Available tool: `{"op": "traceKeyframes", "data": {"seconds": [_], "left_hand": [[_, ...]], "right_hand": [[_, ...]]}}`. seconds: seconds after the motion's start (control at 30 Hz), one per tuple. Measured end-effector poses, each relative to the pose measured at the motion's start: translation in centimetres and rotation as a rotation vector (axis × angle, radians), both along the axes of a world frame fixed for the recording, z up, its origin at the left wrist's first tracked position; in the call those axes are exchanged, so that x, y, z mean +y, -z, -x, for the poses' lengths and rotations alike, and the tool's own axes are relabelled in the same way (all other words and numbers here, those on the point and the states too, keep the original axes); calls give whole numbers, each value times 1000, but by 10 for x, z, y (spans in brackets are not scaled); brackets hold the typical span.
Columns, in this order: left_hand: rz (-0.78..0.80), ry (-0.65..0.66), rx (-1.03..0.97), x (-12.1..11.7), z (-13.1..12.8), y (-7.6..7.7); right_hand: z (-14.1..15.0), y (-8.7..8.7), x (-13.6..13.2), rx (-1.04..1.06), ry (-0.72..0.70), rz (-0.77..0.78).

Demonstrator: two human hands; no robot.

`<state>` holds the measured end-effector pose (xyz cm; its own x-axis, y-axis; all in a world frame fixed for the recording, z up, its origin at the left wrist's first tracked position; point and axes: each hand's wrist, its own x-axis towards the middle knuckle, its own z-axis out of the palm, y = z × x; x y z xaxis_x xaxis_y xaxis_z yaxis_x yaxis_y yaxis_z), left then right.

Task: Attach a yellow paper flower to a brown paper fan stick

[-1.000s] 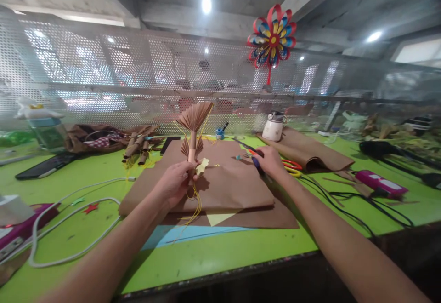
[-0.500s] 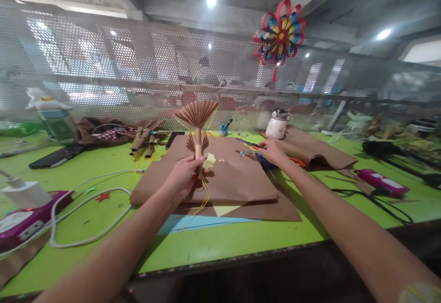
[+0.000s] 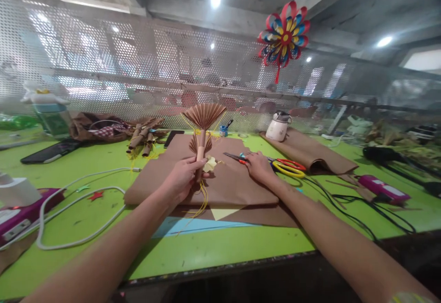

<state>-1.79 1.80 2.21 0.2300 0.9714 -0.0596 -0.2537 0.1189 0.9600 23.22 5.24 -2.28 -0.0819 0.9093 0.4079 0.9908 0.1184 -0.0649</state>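
My left hand (image 3: 182,176) is closed around the lower end of a rolled brown paper tube (image 3: 200,151), held upright. A large pleated paper fan (image 3: 204,115) tops the tube, with smaller pleats behind it and yellow strings hanging from it. Beside those fingers is a crumpled pale yellow paper piece (image 3: 210,163). My right hand (image 3: 259,167) is closed low over the brown paper, on scissors (image 3: 288,168). A dark pointed blade shows left of the fingers, and red and yellow handle loops to their right. The palm hides the middle. A small blue bit lies by the fingertips.
Folded brown paper (image 3: 237,192) covers the green table (image 3: 206,252) middle. Behind are a glue-like blue jar (image 3: 223,131), a white flask (image 3: 277,126) and paper rolls (image 3: 141,138). A white cable (image 3: 82,243) loops at left; black cables (image 3: 372,202) run at right.
My right hand has moved left and toward me, and the dark blade moved with it. The yellow handle loop now shows. My left hand still holds the paper tube.
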Motion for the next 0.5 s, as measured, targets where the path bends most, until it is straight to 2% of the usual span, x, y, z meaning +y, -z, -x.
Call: {"op": "traceKeyframes", "data": {"seconds": [0.27,0.5], "left_hand": [[-48,-1,-40,7,2,3],[-48,-6,-42,8,2,5]], "right_hand": [[-4,-7,-4,36,-18,-58],[-20,-17,2,199,-98,-382]]}}
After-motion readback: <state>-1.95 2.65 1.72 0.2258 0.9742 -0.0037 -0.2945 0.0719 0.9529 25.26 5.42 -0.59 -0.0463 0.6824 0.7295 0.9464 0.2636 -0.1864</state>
